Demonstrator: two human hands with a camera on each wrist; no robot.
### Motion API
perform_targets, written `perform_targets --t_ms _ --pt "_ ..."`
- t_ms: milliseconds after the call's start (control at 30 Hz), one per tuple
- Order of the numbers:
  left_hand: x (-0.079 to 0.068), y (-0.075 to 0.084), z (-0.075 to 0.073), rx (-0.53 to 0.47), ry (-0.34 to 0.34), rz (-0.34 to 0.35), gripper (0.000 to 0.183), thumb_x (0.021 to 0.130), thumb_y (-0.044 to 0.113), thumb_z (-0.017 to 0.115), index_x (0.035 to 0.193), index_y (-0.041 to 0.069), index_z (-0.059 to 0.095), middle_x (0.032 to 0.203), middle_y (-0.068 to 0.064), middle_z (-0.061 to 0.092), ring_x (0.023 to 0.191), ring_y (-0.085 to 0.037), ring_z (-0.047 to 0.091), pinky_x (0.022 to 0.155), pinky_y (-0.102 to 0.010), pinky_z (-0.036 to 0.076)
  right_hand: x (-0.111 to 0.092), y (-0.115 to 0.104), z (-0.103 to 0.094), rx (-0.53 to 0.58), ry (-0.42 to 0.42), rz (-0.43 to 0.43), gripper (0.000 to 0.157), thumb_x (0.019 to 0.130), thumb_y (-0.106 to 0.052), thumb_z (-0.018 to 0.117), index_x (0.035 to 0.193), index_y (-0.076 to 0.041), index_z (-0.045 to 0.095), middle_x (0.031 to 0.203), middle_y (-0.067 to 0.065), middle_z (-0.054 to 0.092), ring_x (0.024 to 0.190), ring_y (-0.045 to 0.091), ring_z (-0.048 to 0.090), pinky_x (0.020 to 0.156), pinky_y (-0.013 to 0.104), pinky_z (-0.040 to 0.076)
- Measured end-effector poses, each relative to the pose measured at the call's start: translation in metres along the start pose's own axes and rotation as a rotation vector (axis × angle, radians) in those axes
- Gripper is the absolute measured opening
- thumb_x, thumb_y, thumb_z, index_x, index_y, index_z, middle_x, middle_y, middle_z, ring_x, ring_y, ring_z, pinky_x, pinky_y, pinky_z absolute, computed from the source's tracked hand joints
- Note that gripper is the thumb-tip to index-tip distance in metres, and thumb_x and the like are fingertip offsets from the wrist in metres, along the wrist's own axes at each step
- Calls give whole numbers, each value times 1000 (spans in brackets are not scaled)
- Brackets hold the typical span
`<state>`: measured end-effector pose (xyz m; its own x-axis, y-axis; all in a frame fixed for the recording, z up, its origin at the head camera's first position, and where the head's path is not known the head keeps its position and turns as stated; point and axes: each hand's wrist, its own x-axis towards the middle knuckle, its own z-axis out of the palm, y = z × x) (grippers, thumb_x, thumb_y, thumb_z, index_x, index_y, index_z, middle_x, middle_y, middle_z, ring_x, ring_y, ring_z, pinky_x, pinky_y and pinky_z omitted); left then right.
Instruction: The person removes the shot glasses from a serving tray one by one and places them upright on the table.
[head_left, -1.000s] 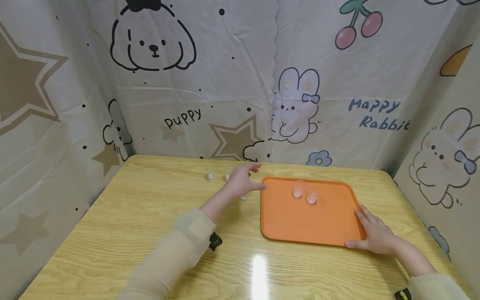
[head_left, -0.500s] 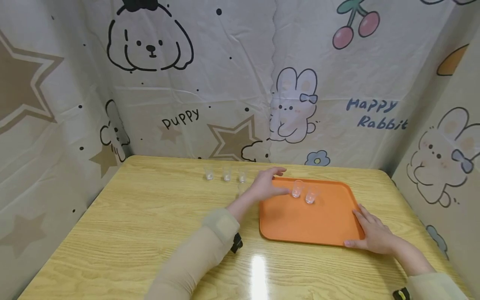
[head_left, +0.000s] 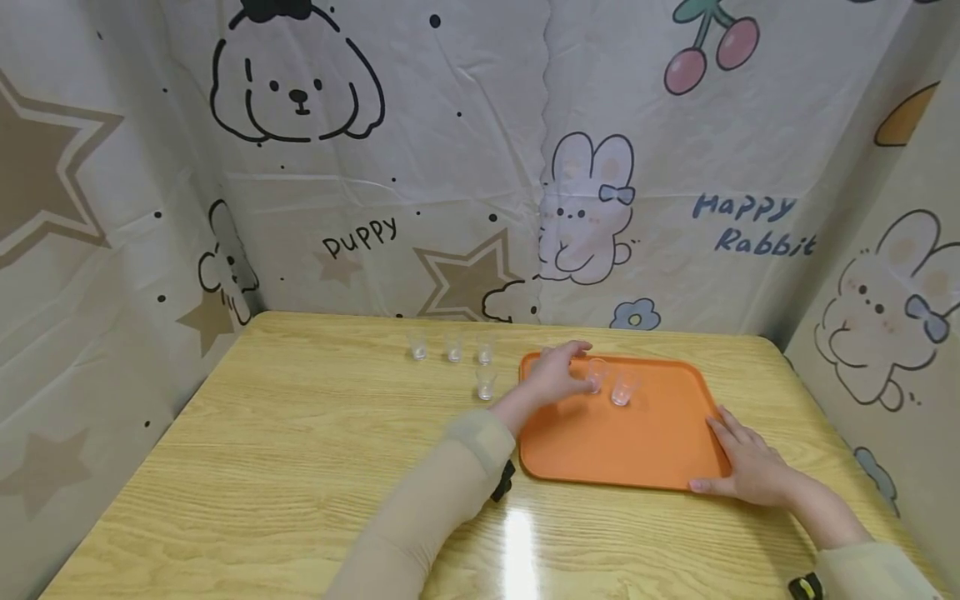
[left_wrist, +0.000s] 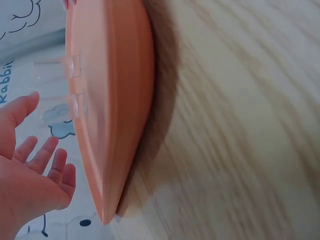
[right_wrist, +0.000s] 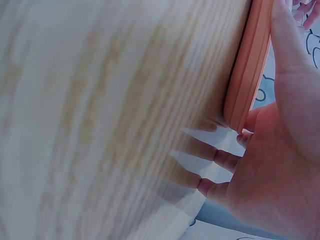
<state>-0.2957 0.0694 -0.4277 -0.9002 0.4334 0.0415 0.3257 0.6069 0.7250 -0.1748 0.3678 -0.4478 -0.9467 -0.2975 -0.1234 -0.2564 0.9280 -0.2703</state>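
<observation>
My left hand point(head_left: 558, 375) reaches over the left part of an orange tray point(head_left: 615, 450). Its thumb and fingers are spread around the left side of a small clear shot glass point(head_left: 596, 379), partly hidden by the thumb in the head view. Seen from the left wrist, that hand point(left_wrist: 35, 170) has a gap between its thumb and fingers and holds nothing. A second shot glass point(head_left: 622, 390) stands upright on the tray just to the right. My right hand point(head_left: 753, 467) rests at the tray's front right corner, fingers spread, touching the rim point(right_wrist: 245, 75).
Several more clear shot glasses stand upright on the wooden table point(head_left: 262, 467) left of the tray, among them a back-row glass point(head_left: 453, 348) and a nearer glass point(head_left: 486, 383). A patterned curtain point(head_left: 465, 167) hangs behind and at both sides.
My left hand has moved right, from beside the table glasses to the left glass on the tray. The right hand stays at the tray's corner.
</observation>
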Motion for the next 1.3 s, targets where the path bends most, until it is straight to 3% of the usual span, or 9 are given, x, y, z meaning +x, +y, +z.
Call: perform_targets --t_ms 367,667,900,1100,1300 --pt "7 6 17 -38 74 -49 40 83 24 73 121 20 59 108 8 62 103 -13 49 91 -31 39 -1 1 1 -1 -1 -4 104 78 -52 70 141 15 21 150 33 5 121 62 25 80 78 28" --pt "4 10 19 -100 92 -79 33 82 20 75 111 12 63 97 5 61 84 -9 52 70 -21 44 -1 1 2 2 5 1 105 76 -52 71 141 15 22 149 34 8 121 62 25 82 77 28" --pt "-2 14 8 -69 68 -99 33 82 21 75 111 13 63 96 4 62 84 -9 53 73 -22 45 0 -1 1 -2 7 4 105 76 -52 71 141 15 23 149 33 8 120 63 25 82 77 28" --pt "-8 17 -10 -125 63 -83 33 81 17 75 110 7 63 92 1 62 81 -10 54 72 -22 44 0 -2 0 1 -1 9 105 76 -52 71 141 15 22 149 33 7 121 62 25 83 77 27" --pt "-17 21 -30 -150 84 -81 32 80 17 76 107 9 63 90 3 61 82 -10 55 70 -21 45 0 -4 -2 3 -2 11 104 76 -52 71 140 14 23 149 34 8 121 62 25 83 77 28"
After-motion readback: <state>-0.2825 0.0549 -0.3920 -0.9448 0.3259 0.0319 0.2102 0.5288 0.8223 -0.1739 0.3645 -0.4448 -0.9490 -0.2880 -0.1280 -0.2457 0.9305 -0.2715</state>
